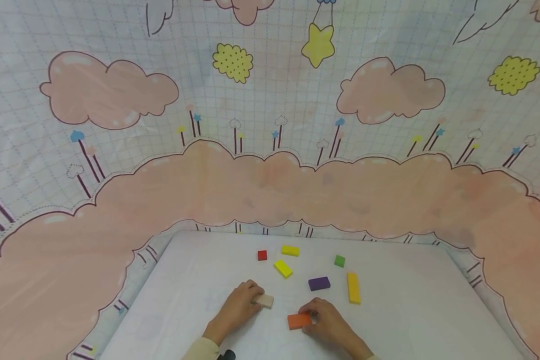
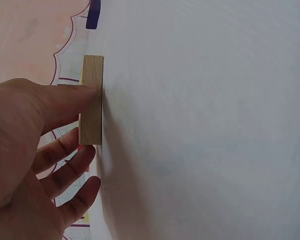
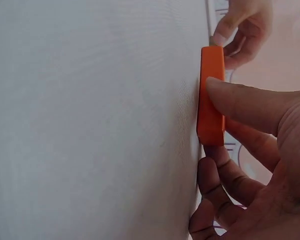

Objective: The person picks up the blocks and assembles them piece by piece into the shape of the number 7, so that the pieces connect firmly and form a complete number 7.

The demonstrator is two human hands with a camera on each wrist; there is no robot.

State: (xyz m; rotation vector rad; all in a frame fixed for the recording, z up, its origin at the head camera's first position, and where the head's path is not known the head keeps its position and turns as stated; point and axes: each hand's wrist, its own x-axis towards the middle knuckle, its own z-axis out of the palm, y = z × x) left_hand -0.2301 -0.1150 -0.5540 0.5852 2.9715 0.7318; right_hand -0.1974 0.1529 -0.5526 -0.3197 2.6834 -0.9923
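My left hand [image 1: 239,306] pinches a plain wooden block [image 1: 264,300] between thumb and fingers, low over the white table. In the left wrist view the thumb lies across the near face of that wooden block [image 2: 92,115]. To the right, my right hand [image 1: 327,320] grips an orange block [image 1: 299,321] by its right end. The right wrist view shows the thumb pressed on the orange block [image 3: 211,100], close to the table surface. A gap separates the two held blocks. Just beyond the right hand lies a purple block [image 1: 319,283].
Farther back on the white table [image 1: 198,265] lie a red cube [image 1: 262,255], a yellow block [image 1: 290,250], another yellow block [image 1: 283,269] and a green cube [image 1: 339,261]. An orange-yellow long block [image 1: 353,288] lies at the right. A patterned curtain [image 1: 270,190] rises behind.
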